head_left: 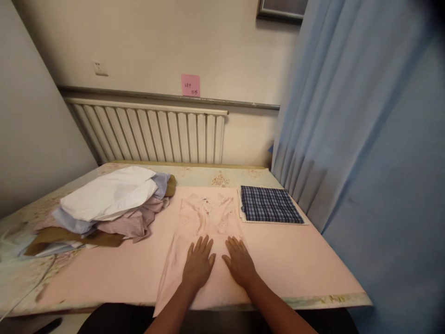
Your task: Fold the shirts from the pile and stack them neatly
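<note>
A pale pink shirt (212,273) lies spread on the pink cloth, with its collar at the far end and its lower edge at the table's front. Some creases show around its chest. My left hand (199,262) rests flat on the left part of the shirt, fingers spread. On the right part lies my right hand (239,261), also flat with its fingers apart. Neither hand grips anything. The shirt's far part has buttons near the collar.
A heap of crumpled clothes (111,195) lies on the left, white on top. Folded dark plaid cloth (271,204) sits at the right. The pink cloth (292,260) covers much of the table. A blue curtain (347,116) borders the right side; a radiator (153,132) stands behind.
</note>
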The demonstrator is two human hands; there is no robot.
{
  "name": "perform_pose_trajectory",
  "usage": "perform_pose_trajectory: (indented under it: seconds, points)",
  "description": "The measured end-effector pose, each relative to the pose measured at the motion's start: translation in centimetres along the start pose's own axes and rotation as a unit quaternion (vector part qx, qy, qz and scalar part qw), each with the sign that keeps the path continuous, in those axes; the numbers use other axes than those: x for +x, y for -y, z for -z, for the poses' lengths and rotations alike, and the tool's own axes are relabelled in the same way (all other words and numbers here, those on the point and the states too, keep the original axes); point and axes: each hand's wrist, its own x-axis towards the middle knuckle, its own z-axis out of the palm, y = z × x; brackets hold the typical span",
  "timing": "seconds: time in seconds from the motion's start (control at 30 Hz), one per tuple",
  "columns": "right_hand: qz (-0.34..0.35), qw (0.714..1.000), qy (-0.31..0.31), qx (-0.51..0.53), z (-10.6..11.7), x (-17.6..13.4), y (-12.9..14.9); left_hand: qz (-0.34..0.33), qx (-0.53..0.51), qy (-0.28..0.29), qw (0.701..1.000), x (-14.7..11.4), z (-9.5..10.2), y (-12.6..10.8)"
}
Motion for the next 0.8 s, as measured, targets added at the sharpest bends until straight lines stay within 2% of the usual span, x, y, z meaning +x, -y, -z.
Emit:
perform_pose_trajectory:
  seconds: [0.8]
  points:
    - [-0.041,0.998,-0.034,-0.018,-0.34,-0.28,-0.74,0.005,-0.004,0.008,1.0,0.14,0.38,-0.15]
